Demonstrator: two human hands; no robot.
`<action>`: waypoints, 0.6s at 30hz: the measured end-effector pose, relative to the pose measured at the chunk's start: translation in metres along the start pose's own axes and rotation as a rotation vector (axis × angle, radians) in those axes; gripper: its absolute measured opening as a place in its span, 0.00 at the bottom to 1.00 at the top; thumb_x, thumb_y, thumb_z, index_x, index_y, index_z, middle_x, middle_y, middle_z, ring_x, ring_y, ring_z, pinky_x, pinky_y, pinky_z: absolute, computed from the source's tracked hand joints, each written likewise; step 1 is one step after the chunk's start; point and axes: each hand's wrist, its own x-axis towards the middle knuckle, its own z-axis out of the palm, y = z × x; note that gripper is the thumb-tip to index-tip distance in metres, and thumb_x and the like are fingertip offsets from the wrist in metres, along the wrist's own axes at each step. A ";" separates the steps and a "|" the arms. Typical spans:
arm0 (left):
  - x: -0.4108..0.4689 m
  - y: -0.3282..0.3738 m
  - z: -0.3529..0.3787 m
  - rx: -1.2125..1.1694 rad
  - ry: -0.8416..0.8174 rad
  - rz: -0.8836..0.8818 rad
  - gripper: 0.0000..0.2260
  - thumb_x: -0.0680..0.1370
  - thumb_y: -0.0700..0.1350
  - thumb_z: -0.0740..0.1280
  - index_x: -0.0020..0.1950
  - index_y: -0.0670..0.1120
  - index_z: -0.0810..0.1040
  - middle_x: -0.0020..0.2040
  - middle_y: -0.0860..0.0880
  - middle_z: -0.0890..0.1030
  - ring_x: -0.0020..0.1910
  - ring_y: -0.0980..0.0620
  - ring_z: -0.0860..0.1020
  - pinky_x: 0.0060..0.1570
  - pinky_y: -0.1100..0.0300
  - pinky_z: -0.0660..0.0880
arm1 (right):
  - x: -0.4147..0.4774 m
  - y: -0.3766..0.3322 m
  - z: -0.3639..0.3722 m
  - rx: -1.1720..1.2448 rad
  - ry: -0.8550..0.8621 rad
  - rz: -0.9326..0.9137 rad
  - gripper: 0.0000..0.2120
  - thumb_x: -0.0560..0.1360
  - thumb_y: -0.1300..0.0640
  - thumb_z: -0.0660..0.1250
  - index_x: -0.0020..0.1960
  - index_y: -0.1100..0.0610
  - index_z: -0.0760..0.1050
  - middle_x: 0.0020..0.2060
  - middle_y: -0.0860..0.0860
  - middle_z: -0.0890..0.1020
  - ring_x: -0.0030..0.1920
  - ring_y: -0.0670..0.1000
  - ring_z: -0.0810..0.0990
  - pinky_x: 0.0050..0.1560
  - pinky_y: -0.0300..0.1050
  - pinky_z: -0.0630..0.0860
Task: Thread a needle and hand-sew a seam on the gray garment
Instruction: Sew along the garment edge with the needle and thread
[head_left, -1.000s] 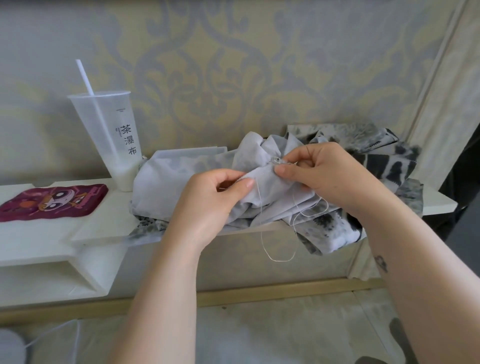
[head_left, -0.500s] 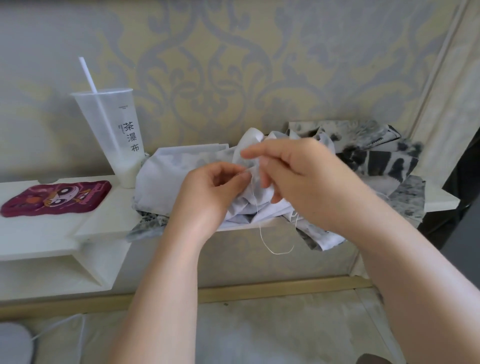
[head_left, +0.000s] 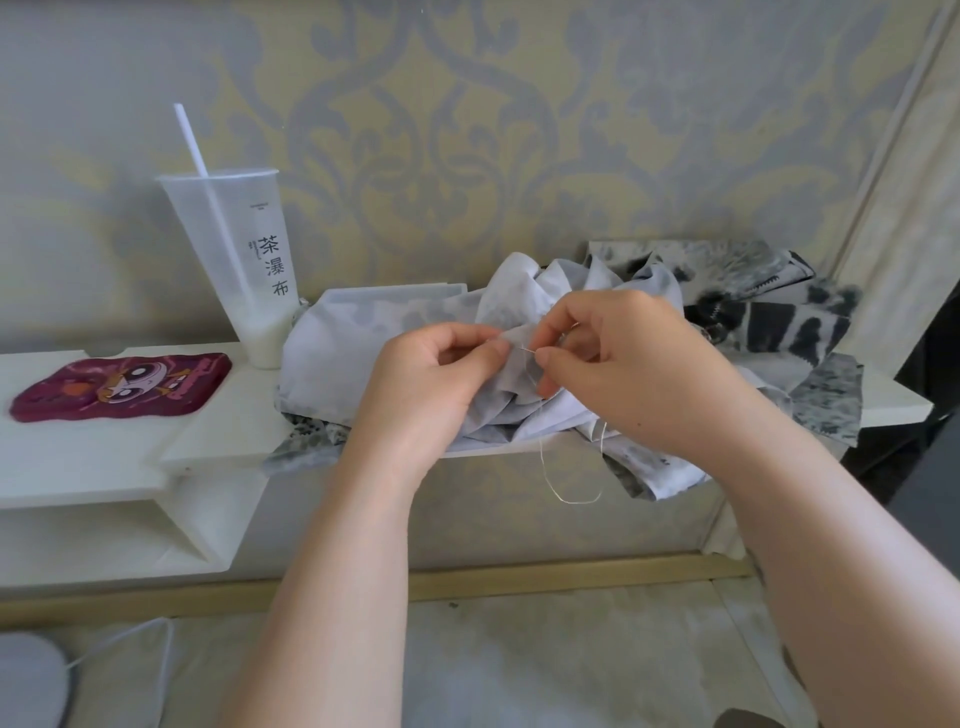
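Two hands met over the front edge of the white shelf (head_left: 223, 436) as another stitch appeared to get under way. The left hand (head_left: 431, 384) pinched a fold of the gray garment (head_left: 374, 338) between thumb and forefinger. The right hand (head_left: 623, 374), which a second earlier had held the needle higher and further right on the heap, had swung across and come back. Its thumb and forefinger were closed on the needle (head_left: 525, 349), now just beside the left hand's pinch. The garment lay bunched on the right half of the shelf, spilling over the front edge, where a loop of pale thread (head_left: 569, 500) hung. The needle appeared already threaded, and the return to the fold suggested the seam was mid-progress. A plastic cup (head_left: 239, 270) stood by the back edge, left of the garment.
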 end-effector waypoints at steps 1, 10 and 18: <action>-0.001 0.001 0.000 0.001 0.000 -0.002 0.02 0.76 0.45 0.69 0.44 0.52 0.81 0.36 0.57 0.84 0.37 0.61 0.82 0.35 0.70 0.76 | 0.000 0.000 0.000 -0.002 -0.003 0.002 0.05 0.76 0.62 0.63 0.44 0.57 0.76 0.35 0.50 0.84 0.19 0.40 0.69 0.19 0.29 0.60; -0.001 0.000 0.000 0.029 0.004 0.008 0.02 0.76 0.45 0.69 0.45 0.51 0.82 0.38 0.55 0.85 0.38 0.60 0.82 0.40 0.67 0.77 | 0.003 0.006 0.006 -0.062 0.009 -0.001 0.05 0.76 0.60 0.63 0.43 0.53 0.75 0.35 0.52 0.84 0.22 0.40 0.70 0.24 0.30 0.65; -0.001 0.001 0.000 0.024 0.016 0.010 0.02 0.76 0.45 0.70 0.45 0.51 0.82 0.37 0.55 0.85 0.37 0.62 0.81 0.36 0.72 0.74 | 0.002 0.003 0.004 -0.029 0.024 -0.017 0.05 0.77 0.61 0.63 0.43 0.57 0.76 0.35 0.50 0.84 0.21 0.38 0.70 0.23 0.30 0.64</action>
